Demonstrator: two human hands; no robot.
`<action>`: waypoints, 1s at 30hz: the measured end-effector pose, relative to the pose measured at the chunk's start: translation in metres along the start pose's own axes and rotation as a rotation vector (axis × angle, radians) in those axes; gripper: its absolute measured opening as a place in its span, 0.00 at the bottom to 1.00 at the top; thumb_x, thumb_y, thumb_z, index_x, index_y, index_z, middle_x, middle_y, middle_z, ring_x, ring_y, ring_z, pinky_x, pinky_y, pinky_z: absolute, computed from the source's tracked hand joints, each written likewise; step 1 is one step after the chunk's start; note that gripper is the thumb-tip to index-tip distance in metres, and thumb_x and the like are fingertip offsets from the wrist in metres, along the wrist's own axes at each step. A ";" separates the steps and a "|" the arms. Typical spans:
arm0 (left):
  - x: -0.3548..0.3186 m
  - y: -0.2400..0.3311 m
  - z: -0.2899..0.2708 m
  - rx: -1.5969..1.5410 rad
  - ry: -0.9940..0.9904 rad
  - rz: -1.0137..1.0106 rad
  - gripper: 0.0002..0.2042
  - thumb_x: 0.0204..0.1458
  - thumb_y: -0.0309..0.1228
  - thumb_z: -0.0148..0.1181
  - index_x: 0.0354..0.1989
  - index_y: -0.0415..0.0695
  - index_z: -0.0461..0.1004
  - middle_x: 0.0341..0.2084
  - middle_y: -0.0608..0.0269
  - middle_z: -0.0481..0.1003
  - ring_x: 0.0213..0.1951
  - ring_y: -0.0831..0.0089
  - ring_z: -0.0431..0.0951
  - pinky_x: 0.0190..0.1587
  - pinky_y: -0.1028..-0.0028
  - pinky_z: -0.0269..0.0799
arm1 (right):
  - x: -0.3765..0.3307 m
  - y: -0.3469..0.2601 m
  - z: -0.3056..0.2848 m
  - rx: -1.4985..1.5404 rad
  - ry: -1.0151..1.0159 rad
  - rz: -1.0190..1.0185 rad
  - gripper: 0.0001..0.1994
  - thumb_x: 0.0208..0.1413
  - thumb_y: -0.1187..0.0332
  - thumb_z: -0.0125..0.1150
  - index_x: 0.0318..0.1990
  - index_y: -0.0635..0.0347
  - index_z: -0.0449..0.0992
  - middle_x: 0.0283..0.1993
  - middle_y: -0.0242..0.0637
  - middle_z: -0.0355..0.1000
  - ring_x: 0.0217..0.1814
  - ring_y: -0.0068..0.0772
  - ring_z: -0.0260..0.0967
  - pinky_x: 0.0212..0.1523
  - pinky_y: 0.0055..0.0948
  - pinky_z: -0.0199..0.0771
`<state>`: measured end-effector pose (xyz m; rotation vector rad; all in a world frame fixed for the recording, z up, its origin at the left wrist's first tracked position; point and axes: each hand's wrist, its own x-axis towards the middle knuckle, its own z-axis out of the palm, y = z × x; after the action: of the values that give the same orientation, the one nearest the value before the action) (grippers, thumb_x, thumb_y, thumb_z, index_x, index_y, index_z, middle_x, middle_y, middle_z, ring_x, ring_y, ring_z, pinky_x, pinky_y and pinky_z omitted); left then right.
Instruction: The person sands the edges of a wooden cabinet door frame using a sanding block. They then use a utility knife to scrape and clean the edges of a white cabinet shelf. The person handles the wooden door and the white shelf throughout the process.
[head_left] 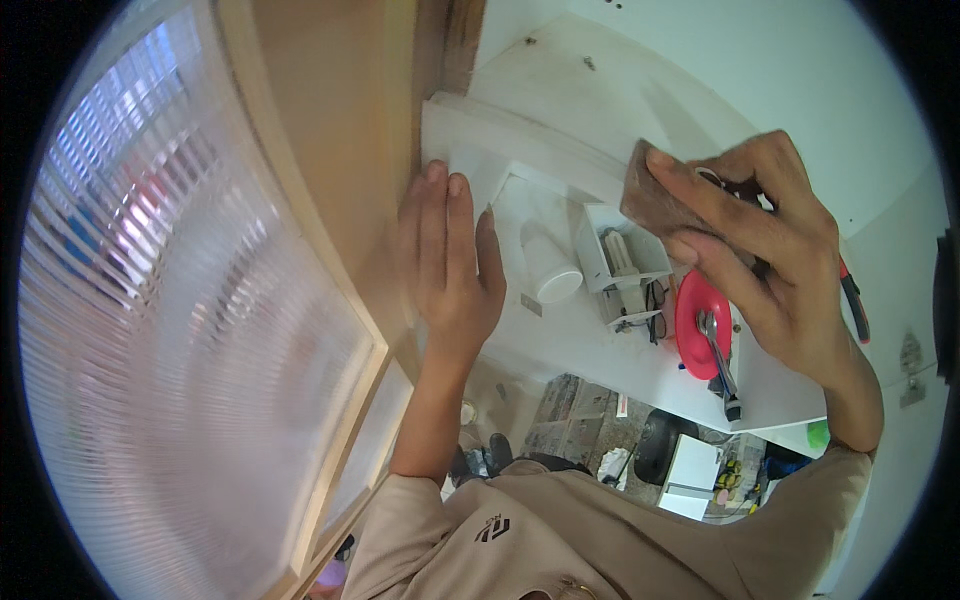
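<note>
My right hand (765, 230) is closed round a brown block (660, 190) that looks like a sanding block. It is raised beside a pale ledge (530, 135), and I cannot tell if the block touches the ledge's edge. My left hand (450, 255) is open, fingers stretched out and pointing away from me. It lies beside the light wooden frame (335, 130), with the fingertips at the ledge's left end. Whether the palm presses on the wood is hidden.
A ribbed translucent panel (180, 330) fills the left. Below the hands, a white surface (560, 345) carries a white cup (552, 270), a white divided box (600, 250) and a red dish (692, 335) with a spoon (713, 340). A red-and-black tool (855, 305) is at right.
</note>
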<state>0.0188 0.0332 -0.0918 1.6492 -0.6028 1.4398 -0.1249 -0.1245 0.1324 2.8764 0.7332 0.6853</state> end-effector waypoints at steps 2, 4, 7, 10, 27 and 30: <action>-0.015 -0.010 0.004 0.050 -0.076 0.015 0.26 0.57 0.12 0.53 0.67 0.31 0.68 0.67 0.41 0.68 0.67 0.45 0.69 0.70 0.52 0.63 | 0.011 -0.001 0.006 -0.015 0.010 -0.028 0.24 0.54 0.67 0.70 0.60 0.62 0.81 0.43 0.43 0.75 0.42 0.38 0.64 0.39 0.33 0.67; -0.027 -0.014 0.007 0.067 -0.124 0.010 0.28 0.55 0.10 0.50 0.68 0.30 0.67 0.68 0.41 0.67 0.68 0.44 0.67 0.71 0.50 0.61 | 0.021 -0.004 0.011 -0.031 0.010 -0.044 0.23 0.55 0.67 0.69 0.60 0.62 0.81 0.42 0.41 0.73 0.42 0.37 0.63 0.38 0.32 0.66; -0.039 -0.016 0.009 0.033 -0.164 -0.017 0.30 0.52 0.08 0.47 0.68 0.30 0.66 0.69 0.40 0.65 0.70 0.42 0.65 0.71 0.49 0.61 | 0.039 -0.009 0.022 0.002 0.055 -0.071 0.22 0.57 0.68 0.69 0.60 0.61 0.82 0.37 0.39 0.70 0.41 0.36 0.61 0.38 0.32 0.64; -0.044 -0.021 0.007 -0.004 -0.207 -0.019 0.33 0.49 0.07 0.46 0.69 0.30 0.65 0.70 0.41 0.63 0.71 0.42 0.63 0.71 0.49 0.61 | 0.054 -0.014 0.031 -0.015 0.091 -0.088 0.21 0.58 0.68 0.68 0.60 0.61 0.82 0.34 0.37 0.67 0.39 0.34 0.60 0.38 0.31 0.61; -0.050 -0.026 0.013 -0.052 -0.211 -0.009 0.33 0.50 0.10 0.48 0.70 0.33 0.64 0.72 0.41 0.60 0.71 0.42 0.62 0.73 0.50 0.58 | 0.055 -0.026 0.027 0.003 0.066 0.002 0.21 0.59 0.65 0.69 0.60 0.56 0.82 0.34 0.36 0.66 0.40 0.32 0.60 0.41 0.32 0.63; -0.050 -0.027 0.014 -0.039 -0.206 0.003 0.32 0.50 0.11 0.48 0.69 0.32 0.65 0.72 0.42 0.61 0.71 0.43 0.63 0.73 0.51 0.58 | 0.075 -0.026 0.036 -0.037 0.095 -0.088 0.20 0.59 0.65 0.69 0.59 0.57 0.83 0.34 0.36 0.65 0.39 0.33 0.60 0.40 0.34 0.62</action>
<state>0.0368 0.0277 -0.1469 1.7795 -0.7432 1.2607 -0.0612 -0.0657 0.1253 2.7752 0.8443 0.8195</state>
